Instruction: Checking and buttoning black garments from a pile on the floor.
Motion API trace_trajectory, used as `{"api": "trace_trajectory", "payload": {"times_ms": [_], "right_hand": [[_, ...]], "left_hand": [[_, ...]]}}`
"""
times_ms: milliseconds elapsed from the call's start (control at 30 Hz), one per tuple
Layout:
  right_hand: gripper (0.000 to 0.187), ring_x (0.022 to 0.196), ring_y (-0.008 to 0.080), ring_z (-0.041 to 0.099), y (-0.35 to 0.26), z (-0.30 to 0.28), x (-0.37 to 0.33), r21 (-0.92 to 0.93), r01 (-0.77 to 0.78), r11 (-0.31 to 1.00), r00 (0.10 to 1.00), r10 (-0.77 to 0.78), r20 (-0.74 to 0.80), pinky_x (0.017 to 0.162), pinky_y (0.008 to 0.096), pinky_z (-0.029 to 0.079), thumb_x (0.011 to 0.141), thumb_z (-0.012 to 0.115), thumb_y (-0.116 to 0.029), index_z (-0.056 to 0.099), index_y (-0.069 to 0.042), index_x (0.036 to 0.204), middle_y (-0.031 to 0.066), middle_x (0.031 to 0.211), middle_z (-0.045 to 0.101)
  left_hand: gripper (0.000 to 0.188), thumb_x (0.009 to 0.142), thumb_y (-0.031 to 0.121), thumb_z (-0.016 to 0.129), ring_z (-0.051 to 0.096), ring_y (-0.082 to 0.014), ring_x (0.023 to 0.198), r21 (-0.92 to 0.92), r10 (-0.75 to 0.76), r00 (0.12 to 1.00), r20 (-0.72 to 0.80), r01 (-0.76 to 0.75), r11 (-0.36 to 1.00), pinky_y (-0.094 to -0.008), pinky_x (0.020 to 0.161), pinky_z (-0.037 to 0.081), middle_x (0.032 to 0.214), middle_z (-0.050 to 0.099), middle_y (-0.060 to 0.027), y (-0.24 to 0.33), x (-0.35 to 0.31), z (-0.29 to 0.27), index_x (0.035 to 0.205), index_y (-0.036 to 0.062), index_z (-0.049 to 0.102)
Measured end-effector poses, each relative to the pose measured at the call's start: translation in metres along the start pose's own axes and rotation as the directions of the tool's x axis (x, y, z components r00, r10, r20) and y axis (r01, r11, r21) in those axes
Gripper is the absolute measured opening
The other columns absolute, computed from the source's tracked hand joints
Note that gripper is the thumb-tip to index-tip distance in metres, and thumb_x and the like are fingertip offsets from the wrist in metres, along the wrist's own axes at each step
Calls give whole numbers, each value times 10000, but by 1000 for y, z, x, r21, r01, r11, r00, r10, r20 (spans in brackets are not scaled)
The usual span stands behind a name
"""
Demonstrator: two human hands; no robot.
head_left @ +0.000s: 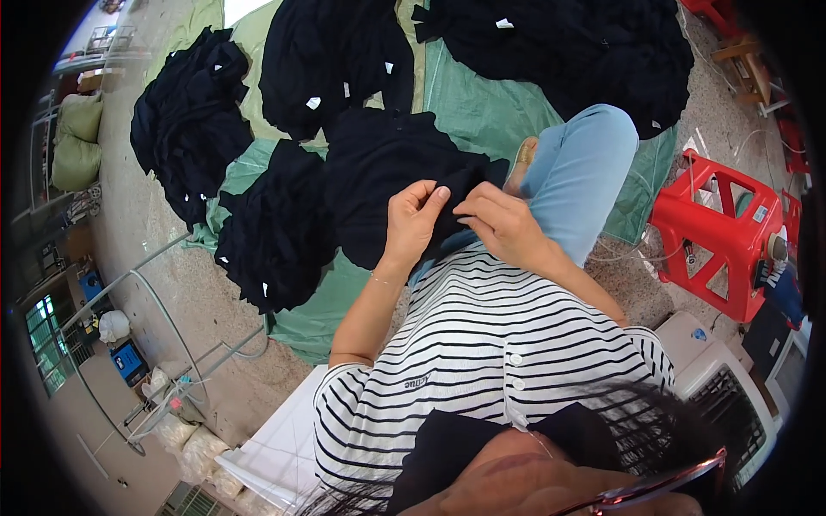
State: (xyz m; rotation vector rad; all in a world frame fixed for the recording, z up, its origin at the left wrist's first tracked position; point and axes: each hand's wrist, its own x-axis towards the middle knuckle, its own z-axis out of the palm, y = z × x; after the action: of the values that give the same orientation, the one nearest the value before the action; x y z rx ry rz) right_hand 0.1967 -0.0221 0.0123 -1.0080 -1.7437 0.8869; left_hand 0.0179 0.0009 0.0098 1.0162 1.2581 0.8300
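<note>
— What's in the hands?

— A dark garment (387,172), spread over the person's lap and knee. The left hand (413,219) pinches a fold of its edge between thumb and fingers, closed tight on the cloth. The right hand (503,225) lies just beside it, fingers curled down onto the same edge; it grips the fabric too, the two hands nearly touching.

— And close by?

— The raised knee in light blue trousers (576,176) sits right of the garment, partly under it. Below is the striped shirt (482,344), which hides the lower arms' far side and the lap.

— Further out?

— More heaps of dark clothing (275,224) lie on a green tarp (482,112) over the floor: one beside the held piece at left, another further left (185,129), two at the top (335,52). Small white tags show on several. A red plastic stool (718,232) stands to the right, well apart, and a white crate (723,378) near the shoulder. Metal tube frames (163,301) stand on the left floor.
</note>
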Motion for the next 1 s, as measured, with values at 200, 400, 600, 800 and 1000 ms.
{"api": "trace_trajectory", "payload": {"times_ms": [200,400,600,800,1000], "right_hand": [[233,674,251,593,2,5,2,-110,-44,993,987,26,-160,575,339,487,721,712,79,632,13,929,101,828,565],[211,681,252,600,3,9,-1,-116,-74,990,982,53,-180,574,333,494,723,708,75,632,14,910,98,813,572],[203,683,257,611,7,12,-5,-105,-57,993,987,41,-154,570,334,497,721,700,77,635,14,902,101,811,579],[198,658,221,597,14,12,-8,-45,-89,995,986,82,-147,550,302,472,735,687,93,660,3,909,90,818,604],[178,665,204,593,15,10,-8,22,-139,990,984,141,-108,555,301,467,754,681,87,659,2,909,83,807,601]], "left_hand": [[201,922,140,689,398,-4,621,54,-18,1000,18,17,998,-200,526,317,679,531,91,2,1,3,795,-13,655],[182,926,127,674,398,-1,624,39,-51,989,137,46,998,-199,529,312,682,530,88,0,2,-8,813,-15,665],[143,938,86,639,424,-18,646,219,39,971,234,-92,971,-205,547,324,722,562,64,-5,0,-11,860,-32,658],[134,914,87,648,475,-126,619,362,275,922,270,-363,859,-268,561,389,735,579,-60,-9,-2,-8,909,-46,643],[170,898,120,673,508,-151,627,395,195,954,228,-274,877,-283,565,414,765,604,-100,-10,-11,-7,940,-43,655]]}}
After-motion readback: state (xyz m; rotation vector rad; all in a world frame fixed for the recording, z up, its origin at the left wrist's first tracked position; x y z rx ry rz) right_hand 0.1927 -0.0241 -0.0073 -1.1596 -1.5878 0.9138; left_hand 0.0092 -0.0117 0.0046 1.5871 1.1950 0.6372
